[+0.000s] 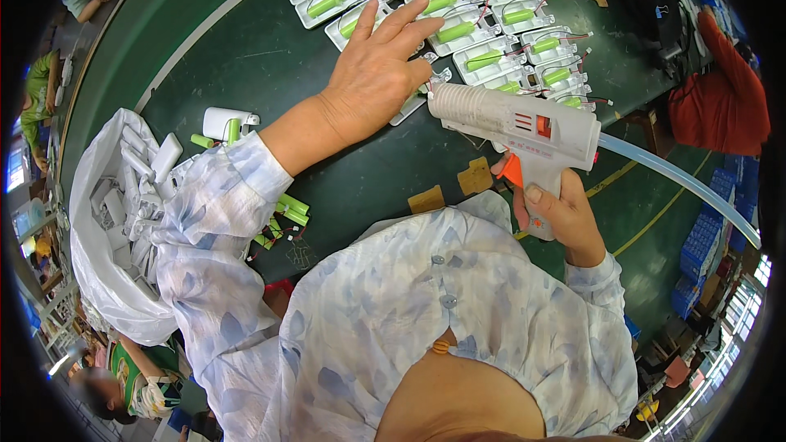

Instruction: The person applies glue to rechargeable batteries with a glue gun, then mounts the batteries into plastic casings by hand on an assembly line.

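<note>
My right hand is wrapped round the handle of a white glue gun, with fingers by its orange trigger. A long translucent glue stick runs out of its back. The nozzle points left, close to a white plastic shell partly hidden under my left hand. My left hand reaches over the near rows of shells, fingers stretched and apart; whether the fingertips touch a shell I cannot tell. Several white shells lie in rows, each with a green cylindrical battery and thin red and black wires.
A white plastic bag full of white shell parts stands at the left. Loose green batteries lie beside my left sleeve. Brown cardboard pieces rest on the green table. Another person in red sits at the right; blue crates stand behind.
</note>
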Demonstrator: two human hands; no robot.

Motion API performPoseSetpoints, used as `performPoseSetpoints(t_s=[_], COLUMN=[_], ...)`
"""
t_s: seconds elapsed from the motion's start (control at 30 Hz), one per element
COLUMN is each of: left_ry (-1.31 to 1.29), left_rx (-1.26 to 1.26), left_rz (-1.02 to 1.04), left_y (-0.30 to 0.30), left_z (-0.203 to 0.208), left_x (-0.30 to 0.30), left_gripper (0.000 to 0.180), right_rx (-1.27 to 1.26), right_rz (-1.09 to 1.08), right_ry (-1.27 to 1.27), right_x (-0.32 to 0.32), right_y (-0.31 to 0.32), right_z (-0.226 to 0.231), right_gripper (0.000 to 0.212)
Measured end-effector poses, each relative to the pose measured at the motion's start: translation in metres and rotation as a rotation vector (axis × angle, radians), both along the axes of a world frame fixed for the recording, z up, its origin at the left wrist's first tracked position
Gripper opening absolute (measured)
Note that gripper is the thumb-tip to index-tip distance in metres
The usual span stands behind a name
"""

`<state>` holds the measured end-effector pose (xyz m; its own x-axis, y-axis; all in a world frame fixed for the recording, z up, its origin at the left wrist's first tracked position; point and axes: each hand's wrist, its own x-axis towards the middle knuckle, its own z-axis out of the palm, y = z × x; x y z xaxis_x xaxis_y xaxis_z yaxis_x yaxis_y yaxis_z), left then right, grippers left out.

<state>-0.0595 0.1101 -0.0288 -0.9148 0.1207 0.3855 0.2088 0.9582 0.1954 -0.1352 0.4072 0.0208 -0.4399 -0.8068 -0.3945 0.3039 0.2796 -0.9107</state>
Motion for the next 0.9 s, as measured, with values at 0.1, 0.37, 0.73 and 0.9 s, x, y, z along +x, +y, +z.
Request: performPoseSetpoints(t_s=[0.1, 0.37, 0.73, 0.9], left_ry=[-0.007, 0.164, 0.138, 0.179], left_rx=[-0.014, 0.001, 0.032, 0.009], left_rz=[-0.003, 0.136, 0.156, 0.103], left_y=[-0.001, -0.022, -0.031, -0.027], left_z=[0.006, 0.056, 0.047, 0.063], left_x=[0.001, 0.014, 0.027, 0.017], left_gripper=[0.008, 0.021, 0.025, 0.025], right_rx=[-0.007, 0.012, 0.030, 0.067], right_rz=[-0.019, 0.006, 0.040, 0.037], right_ry=[-0.015, 0.021, 0.027, 0.030], right_x=[0.000, -0.003, -0.003, -0.003], right_y=[0.003, -0.001, -0.005, 0.002], right_z=[-0.005, -0.008, -0.006, -0.006], right_gripper=[0.040, 0.045, 0.042, 0.039])
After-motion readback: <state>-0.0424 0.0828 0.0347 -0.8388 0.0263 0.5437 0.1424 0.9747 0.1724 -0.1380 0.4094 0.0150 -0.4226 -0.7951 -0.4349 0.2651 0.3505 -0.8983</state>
